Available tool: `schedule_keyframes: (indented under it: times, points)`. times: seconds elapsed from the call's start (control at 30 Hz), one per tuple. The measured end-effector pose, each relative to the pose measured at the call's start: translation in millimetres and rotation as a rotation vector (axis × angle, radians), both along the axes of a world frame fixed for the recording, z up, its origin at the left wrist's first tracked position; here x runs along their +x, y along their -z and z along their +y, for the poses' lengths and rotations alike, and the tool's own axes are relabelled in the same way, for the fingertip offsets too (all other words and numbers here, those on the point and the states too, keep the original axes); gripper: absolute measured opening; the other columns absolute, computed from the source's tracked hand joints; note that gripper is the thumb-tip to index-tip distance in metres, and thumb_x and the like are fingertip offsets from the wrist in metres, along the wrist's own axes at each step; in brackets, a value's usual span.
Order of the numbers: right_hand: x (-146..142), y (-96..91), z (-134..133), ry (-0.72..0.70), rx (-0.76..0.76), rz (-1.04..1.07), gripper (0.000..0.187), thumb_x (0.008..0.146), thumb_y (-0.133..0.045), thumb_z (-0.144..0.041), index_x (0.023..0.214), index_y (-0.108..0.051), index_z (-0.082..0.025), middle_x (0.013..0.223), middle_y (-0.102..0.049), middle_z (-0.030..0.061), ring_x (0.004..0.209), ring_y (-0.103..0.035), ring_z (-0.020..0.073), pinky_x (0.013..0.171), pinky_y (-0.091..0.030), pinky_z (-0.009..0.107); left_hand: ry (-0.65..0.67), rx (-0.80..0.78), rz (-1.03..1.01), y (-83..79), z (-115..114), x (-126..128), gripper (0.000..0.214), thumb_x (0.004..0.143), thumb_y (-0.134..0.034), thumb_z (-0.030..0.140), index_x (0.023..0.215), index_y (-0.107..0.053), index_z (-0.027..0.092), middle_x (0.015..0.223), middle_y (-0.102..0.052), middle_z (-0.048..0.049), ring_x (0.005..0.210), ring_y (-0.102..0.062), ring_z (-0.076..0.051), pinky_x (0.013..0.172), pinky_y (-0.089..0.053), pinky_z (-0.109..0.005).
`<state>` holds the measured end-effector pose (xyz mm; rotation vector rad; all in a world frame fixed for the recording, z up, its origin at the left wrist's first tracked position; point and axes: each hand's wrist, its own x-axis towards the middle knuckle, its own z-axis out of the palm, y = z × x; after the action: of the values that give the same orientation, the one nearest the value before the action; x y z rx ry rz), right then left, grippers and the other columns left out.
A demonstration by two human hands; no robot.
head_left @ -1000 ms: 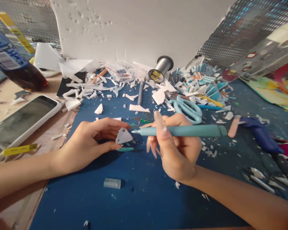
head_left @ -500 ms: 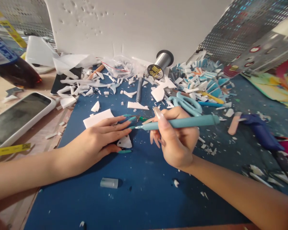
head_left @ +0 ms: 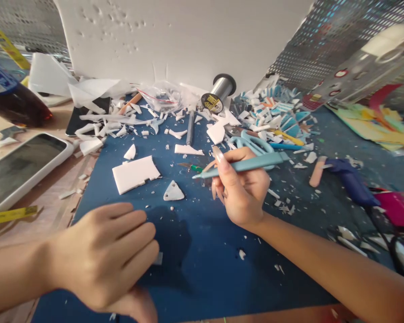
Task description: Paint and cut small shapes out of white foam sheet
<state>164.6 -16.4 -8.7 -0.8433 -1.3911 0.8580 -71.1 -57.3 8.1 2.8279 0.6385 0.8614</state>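
Note:
My right hand (head_left: 244, 186) is closed around a teal pen (head_left: 256, 163), its slim pale tip pointing left above the blue mat (head_left: 208, 269). Left of that tip lies a small white triangular piece (head_left: 173, 191) with small holes near its corners. Behind it rests a flat white board piece (head_left: 134, 174) with a ragged right edge. My left hand (head_left: 111, 255) is at the front left, back upward, its fingers bent and the thumb held apart. Its fingertips are hidden. A translucent cap (head_left: 159, 259) shows only partly past its fingers; I cannot tell whether they touch it.
Teal-handled scissors (head_left: 256, 141), a wire spool (head_left: 218, 93) and heaps of white and blue scraps (head_left: 283, 107) line the back. A phone (head_left: 23, 168) and a dark drink bottle (head_left: 13, 98) are at left. A blue glue gun (head_left: 352, 179) lies at right.
My left hand has lifted off the triangular piece and board piece and come toward me, over the cap. My right hand still holds the pen. The view has shifted slightly.

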Motion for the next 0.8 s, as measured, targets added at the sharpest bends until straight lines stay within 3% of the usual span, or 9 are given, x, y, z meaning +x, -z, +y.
schedule_keyframes:
  times: [0.1,0.2,0.3,0.4,0.53,0.8]
  points:
    - [0.7,-0.1,-2.8,-0.022,-0.005,-0.017,0.020,0.097,-0.063,-0.033,0.079,-0.060,-0.024,0.049,-0.050,-0.0080,0.029,-0.041,0.0043,0.027,-0.028,0.019,0.124,0.118,0.327,3.4,-5.5,10.7,0.056,0.109,-0.021,0.040,0.069,-0.056,0.020,0.062,-0.056,-0.0029,0.048,-0.047,-0.020,0.043,-0.032,-0.037]
    - [1.4,-1.8,-5.0,-0.055,-0.051,0.021,0.020,0.096,-0.065,-0.031,0.078,-0.062,-0.022,0.048,-0.050,-0.0081,0.029,-0.041,0.0038,0.027,-0.028,0.018,0.123,0.113,0.342,6.8,-1.7,11.3,0.041,0.107,-0.032,0.025,0.073,-0.054,0.020,0.064,-0.054,-0.0007,0.050,-0.047,-0.020,0.046,-0.033,-0.036]
    - [2.3,-7.1,-8.0,-0.218,-0.183,0.084,0.018,0.094,-0.067,-0.029,0.078,-0.065,-0.020,0.050,-0.053,-0.0078,0.030,-0.044,0.0037,0.028,-0.035,0.016,0.047,-0.086,0.085,10.9,7.7,4.0,0.038,0.110,-0.028,0.034,0.082,-0.050,0.019,0.067,-0.055,0.0008,0.053,-0.051,-0.015,0.051,-0.040,-0.030]
    - [3.4,-14.1,-12.1,-0.411,-0.265,0.191,0.014,0.093,-0.068,-0.032,0.087,-0.070,-0.019,0.060,-0.064,-0.0034,0.043,-0.061,0.0089,0.038,-0.050,0.019,-0.131,-0.271,-0.054,12.6,17.0,-0.8,0.035,0.110,-0.028,0.040,0.094,-0.051,0.019,0.074,-0.060,0.0022,0.052,-0.056,-0.009,0.050,-0.041,-0.021]
    - [4.0,-18.6,-17.5,-0.523,-0.270,0.294,0.028,0.094,-0.064,-0.042,0.090,-0.075,-0.016,0.072,-0.072,0.0038,0.062,-0.071,0.0150,0.055,-0.061,0.027,-0.189,-0.198,-0.028,8.7,22.1,2.6,0.033,0.110,-0.030,0.039,0.092,-0.050,0.019,0.072,-0.064,0.0030,0.051,-0.060,-0.008,0.047,-0.041,-0.017]
    - [2.5,-15.3,-24.9,-0.580,-0.307,0.225,0.024,0.097,-0.061,-0.034,0.094,-0.076,-0.016,0.074,-0.073,0.0043,0.061,-0.071,0.0119,0.058,-0.061,0.023,-0.169,-0.001,0.063,7.2,21.9,6.5,0.035,0.110,-0.023,0.038,0.089,-0.045,0.020,0.067,-0.061,0.0021,0.048,-0.059,-0.011,0.047,-0.043,-0.020]
